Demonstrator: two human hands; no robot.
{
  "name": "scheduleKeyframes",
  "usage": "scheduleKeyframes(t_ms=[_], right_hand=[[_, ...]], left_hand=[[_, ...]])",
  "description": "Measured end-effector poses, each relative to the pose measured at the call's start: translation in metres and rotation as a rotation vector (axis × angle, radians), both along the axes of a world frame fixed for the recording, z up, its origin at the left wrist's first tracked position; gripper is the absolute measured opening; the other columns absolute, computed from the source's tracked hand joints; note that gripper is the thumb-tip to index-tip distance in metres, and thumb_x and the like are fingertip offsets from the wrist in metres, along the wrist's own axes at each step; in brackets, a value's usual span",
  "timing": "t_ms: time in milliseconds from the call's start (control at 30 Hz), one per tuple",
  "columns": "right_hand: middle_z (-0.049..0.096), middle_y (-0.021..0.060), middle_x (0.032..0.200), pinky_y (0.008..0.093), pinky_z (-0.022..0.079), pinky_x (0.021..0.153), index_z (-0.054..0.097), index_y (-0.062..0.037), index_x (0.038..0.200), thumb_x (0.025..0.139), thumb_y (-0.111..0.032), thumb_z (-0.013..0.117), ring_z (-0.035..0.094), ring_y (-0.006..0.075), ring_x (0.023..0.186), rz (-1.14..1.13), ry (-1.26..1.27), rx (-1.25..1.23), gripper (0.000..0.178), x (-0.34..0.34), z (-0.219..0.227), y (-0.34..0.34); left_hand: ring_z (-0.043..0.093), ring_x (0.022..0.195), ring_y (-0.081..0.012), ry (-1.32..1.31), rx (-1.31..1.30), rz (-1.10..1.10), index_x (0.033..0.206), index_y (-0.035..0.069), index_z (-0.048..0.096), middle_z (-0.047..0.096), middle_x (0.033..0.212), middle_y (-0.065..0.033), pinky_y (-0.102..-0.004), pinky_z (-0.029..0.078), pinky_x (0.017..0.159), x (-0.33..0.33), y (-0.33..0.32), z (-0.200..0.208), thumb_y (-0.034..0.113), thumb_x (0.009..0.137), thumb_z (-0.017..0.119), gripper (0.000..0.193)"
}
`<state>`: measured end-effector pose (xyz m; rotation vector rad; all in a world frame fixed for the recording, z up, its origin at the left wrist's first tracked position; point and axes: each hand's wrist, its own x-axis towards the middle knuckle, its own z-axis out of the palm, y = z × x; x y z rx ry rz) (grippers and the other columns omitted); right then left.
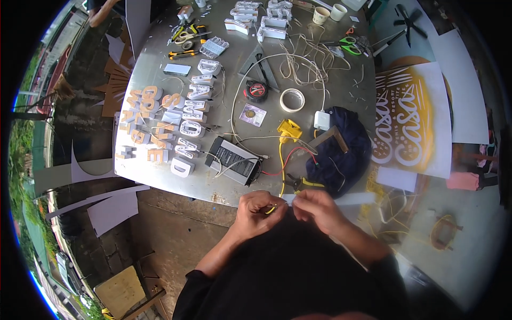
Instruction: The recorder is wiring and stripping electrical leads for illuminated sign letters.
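Close to my body at the table's near edge, my left hand point(257, 213) is closed on a yellow electrical cord point(282, 169). That cord runs up to a yellow socket point(289, 130). My right hand point(320, 211) pinches beside it, fingertips almost meeting those of the left; whatever sits between them is too small to make out. Just beyond the right fingers lie pliers with yellow-and-black handles point(304, 183). Farther left is a metal-cased power supply point(233, 160) with red and white wires.
Rows of white sign letters point(191, 128) stand on the metal table point(213, 190). A dark blue cloth point(341, 152) carries a metal square point(337, 138) and white adapter point(321, 120). Tape measure point(256, 91), tape roll point(292, 100), triangular ruler point(258, 68), green-handled scissors point(350, 46) and tangled white cable point(304, 66) lie beyond.
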<state>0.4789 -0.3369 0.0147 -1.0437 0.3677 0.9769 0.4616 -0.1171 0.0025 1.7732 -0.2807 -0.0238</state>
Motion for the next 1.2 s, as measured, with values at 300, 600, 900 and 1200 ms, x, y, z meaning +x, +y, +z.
scheduleKeyframes(t_ms=[300,600,900,1200], right_hand=[[0.068,0.0092,0.104,0.0336,0.055,0.076,0.070,-0.0021,0.109,0.080,-0.008,0.078,0.067,0.0225,0.087,0.349,-2.042,-0.660,0.031,-0.011,0.042,0.020],[0.068,0.0055,0.084,0.0327,0.052,0.065,0.072,-0.0028,0.091,0.080,-0.005,0.075,0.067,0.0212,0.075,0.198,-2.031,-0.485,0.012,-0.033,0.045,-0.023],[0.066,0.0119,0.073,0.0342,0.048,0.058,0.067,-0.0016,0.084,0.084,-0.004,0.074,0.064,0.0258,0.063,-0.031,-1.445,-0.336,0.007,-0.049,0.044,-0.064],[0.066,0.0028,0.072,0.0209,0.042,0.062,0.070,-0.0029,0.085,0.091,-0.011,0.067,0.058,0.0076,0.064,0.036,-0.360,0.106,0.010,-0.043,0.024,-0.102]], left_hand=[[0.053,0.065,-0.0002,0.627,-0.626,0.116,0.084,-0.003,0.070,0.064,0.071,0.0026,-0.0183,0.040,0.056,-0.053,0.012,0.007,0.003,0.088,0.073,0.008],[0.056,0.066,-0.0020,0.543,-0.578,0.150,0.087,-0.001,0.072,0.067,0.075,0.0015,-0.0189,0.044,0.058,-0.085,-0.039,0.026,0.005,0.089,0.074,0.007],[0.054,0.075,-0.0025,0.488,-0.442,0.225,0.091,0.002,0.073,0.068,0.084,0.0026,-0.0203,0.042,0.067,-0.084,-0.095,0.044,0.012,0.092,0.074,0.010],[0.053,0.072,-0.0217,-0.258,0.436,0.206,0.089,0.010,0.074,0.060,0.076,-0.0038,-0.0359,0.038,0.070,-0.067,-0.124,0.076,0.006,0.077,0.078,0.013]])
